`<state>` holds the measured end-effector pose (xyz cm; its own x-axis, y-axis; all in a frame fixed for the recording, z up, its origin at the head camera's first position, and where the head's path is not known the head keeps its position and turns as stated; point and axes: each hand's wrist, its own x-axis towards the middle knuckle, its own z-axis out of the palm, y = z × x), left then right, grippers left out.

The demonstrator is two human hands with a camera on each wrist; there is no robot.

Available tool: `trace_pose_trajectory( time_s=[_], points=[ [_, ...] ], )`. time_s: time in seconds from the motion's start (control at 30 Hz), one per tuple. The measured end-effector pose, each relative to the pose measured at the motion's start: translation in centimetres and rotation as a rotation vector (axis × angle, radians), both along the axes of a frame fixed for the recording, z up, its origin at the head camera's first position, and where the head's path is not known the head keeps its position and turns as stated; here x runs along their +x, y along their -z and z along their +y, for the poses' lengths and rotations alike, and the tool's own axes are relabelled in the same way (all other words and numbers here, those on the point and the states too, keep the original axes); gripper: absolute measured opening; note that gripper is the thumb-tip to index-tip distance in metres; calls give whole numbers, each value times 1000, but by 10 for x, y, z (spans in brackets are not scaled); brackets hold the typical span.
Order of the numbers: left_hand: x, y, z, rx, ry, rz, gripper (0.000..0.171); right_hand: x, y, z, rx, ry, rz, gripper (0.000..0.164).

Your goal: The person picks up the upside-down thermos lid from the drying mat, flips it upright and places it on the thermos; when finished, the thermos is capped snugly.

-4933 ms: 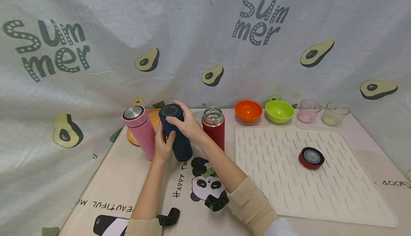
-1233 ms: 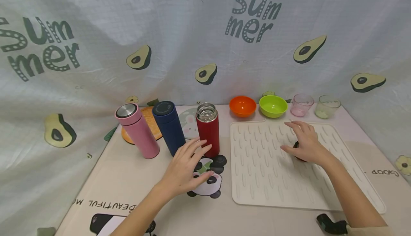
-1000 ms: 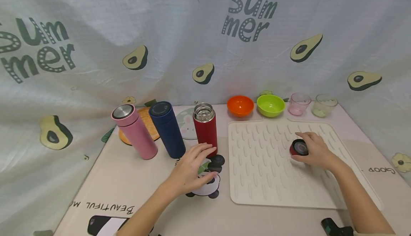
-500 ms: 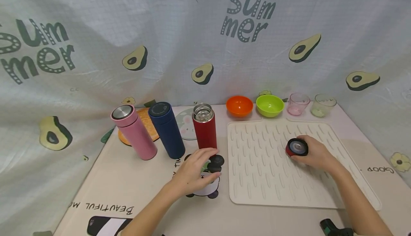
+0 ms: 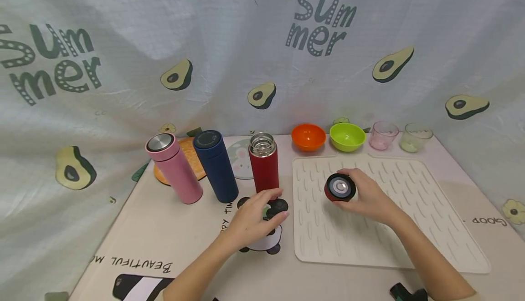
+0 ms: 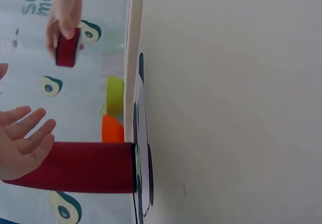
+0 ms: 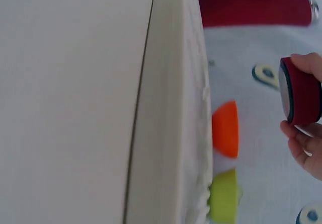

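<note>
A red thermos bottle (image 5: pixel 264 169) stands upright with its metal mouth uncovered. My left hand (image 5: pixel 254 219) hovers in front of its lower part, fingers spread and loosely bent, holding nothing. In the left wrist view the same hand (image 6: pixel 22 146) overlaps the red bottle (image 6: pixel 90 167). Above the left part of the drying mat, my right hand (image 5: pixel 366 198) pinches the red and black bottle lid (image 5: pixel 340 187) by its side, thumb opposite the fingers. The lid (image 7: pixel 303 91) also shows in the right wrist view, held off the table.
Left of the red bottle stand a blue thermos (image 5: pixel 216 166) and a pink thermos (image 5: pixel 174 169). The cream mat (image 5: pixel 393 246) covers the right side. Behind it are an orange bowl (image 5: pixel 308 137), a green bowl (image 5: pixel 347 137), a pink glass (image 5: pixel 383 135) and a greenish glass (image 5: pixel 415 138).
Earlier both hands were on the blue thermos, then parted. My right hand took the lid from the mat and carried it left toward the red bottle. The left hand stays near that bottle.
</note>
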<state>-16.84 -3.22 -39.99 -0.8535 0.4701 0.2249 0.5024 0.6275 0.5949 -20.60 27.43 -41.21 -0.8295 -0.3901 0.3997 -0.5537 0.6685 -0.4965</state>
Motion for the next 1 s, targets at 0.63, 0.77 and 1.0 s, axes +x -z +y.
trace_pose_trajectory(
  time_s=[0.63, 0.77, 1.0],
  points=[
    [-5, 1, 26, 389, 122, -418, 41, 33, -13, -78, -86, -267, 221, 72],
    [-3, -5, 25, 427, 91, -459, 36, 35, -12, -82, -76, -293, 229, 72],
    [5, -24, 23, 477, 105, -460, 28, 36, -12, -87, -100, -316, 178, 72]
  ],
)
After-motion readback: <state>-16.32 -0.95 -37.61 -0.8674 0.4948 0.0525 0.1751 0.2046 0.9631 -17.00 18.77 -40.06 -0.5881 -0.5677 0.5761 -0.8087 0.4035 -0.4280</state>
